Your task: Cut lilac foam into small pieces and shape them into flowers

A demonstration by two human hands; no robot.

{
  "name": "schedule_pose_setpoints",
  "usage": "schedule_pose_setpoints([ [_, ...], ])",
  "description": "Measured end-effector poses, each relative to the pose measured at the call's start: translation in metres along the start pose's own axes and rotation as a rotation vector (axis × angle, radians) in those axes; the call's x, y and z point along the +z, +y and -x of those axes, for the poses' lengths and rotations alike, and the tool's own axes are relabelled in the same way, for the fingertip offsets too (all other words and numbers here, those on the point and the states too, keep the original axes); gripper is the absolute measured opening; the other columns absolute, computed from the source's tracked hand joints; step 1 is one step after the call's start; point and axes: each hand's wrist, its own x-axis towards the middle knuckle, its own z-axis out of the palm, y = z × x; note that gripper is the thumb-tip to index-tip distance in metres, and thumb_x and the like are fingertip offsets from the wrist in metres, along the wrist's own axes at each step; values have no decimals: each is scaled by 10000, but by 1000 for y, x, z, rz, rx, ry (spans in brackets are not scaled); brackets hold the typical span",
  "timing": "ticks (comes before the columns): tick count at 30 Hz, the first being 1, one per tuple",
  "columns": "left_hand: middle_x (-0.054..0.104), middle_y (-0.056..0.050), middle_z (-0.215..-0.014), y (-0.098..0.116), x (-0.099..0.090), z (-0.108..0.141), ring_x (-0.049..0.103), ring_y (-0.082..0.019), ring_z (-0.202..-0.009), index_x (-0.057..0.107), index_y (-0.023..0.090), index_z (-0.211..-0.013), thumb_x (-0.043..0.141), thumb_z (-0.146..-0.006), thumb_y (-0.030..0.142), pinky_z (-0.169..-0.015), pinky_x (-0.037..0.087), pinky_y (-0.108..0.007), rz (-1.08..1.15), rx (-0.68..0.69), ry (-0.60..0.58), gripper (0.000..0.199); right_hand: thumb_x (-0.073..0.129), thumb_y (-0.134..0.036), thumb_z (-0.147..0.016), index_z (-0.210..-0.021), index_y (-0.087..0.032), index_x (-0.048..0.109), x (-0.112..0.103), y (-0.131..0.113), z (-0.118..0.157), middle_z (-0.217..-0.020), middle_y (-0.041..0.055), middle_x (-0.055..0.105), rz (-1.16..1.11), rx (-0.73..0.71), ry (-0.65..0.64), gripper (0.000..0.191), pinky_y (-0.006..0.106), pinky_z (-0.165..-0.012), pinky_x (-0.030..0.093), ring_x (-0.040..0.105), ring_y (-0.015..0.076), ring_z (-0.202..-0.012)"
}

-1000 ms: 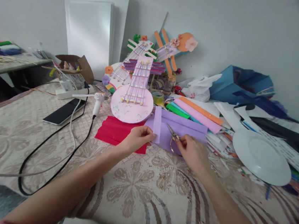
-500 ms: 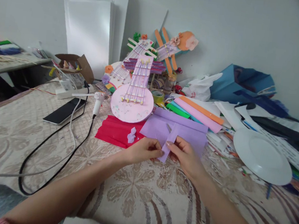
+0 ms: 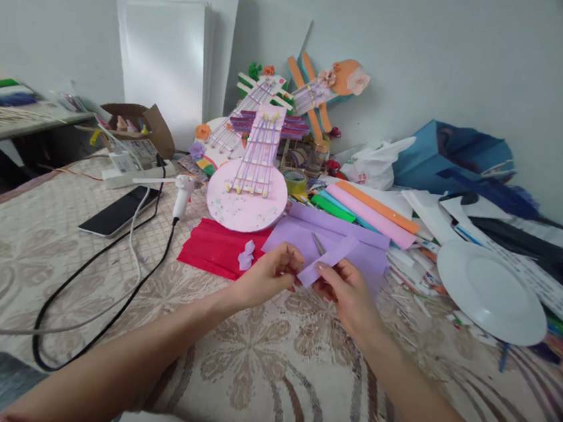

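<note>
A purple paper strip (image 3: 327, 263) is pinched in my right hand (image 3: 346, 286), slanting up to the right. My left hand (image 3: 275, 271) is just left of the strip's lower end, its fingers curled and apart from the strip; a gap shows between thumb and fingers. Behind the strip lies a larger purple sheet (image 3: 294, 231), with a metal tool (image 3: 317, 243) on it, perhaps scissors, partly hidden by the strip. Small purple paper pieces (image 3: 246, 255) rest on the red paper (image 3: 207, 247) to the left. A pink round-bodied paper instrument (image 3: 245, 207) stands behind.
A white glue gun (image 3: 181, 197), its black cable and a phone (image 3: 119, 211) are at the left. Coloured paper rolls (image 3: 369, 213), paper scraps and a white plate (image 3: 491, 292) lie at the right. A blue bag (image 3: 447, 165) stands against the wall.
The strip has tilted further right in my right hand. My left hand has let go of its lower end and moved slightly left and up. The view has shifted slightly.
</note>
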Motion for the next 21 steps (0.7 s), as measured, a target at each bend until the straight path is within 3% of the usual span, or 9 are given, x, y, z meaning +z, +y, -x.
schedule_pose_setpoints([
  [3, 572, -29, -876, 2, 1, 3, 553, -124, -811, 513, 164, -880, 470, -647, -7, -724, 450, -251, -180, 114, -9, 293, 625, -334, -710, -737, -164, 562, 2, -1, 1, -580, -16, 559, -7, -8, 37, 184, 204, -408, 306, 489, 111, -490],
  [8, 598, -32, -840, 3, 6, 5, 556, -128, -775, 560, 149, -837, 517, -686, 56, -718, 452, -257, -313, 115, 64, 183, 612, -325, -726, -741, -171, 576, 6, 0, 4, -606, -14, 572, 25, -41, 26, 159, 213, -430, 327, 493, 113, -501],
  [15, 607, -50, -816, 5, 8, 4, 572, -135, -768, 564, 131, -805, 559, -702, 90, -739, 462, -271, -232, 69, 114, 110, 589, -297, -761, -784, -184, 578, 8, 5, 6, -635, -26, 574, 34, -72, -30, 116, 213, -447, 339, 493, 101, -520],
  [21, 621, -60, -800, 0, 6, 2, 586, -141, -750, 558, 126, -813, 591, -751, 229, -716, 462, -277, -118, 36, 113, 124, 583, -310, -776, -772, -171, 569, 5, 8, 5, -600, -19, 559, 28, -85, -41, 140, 218, -449, 339, 486, 110, -525],
])
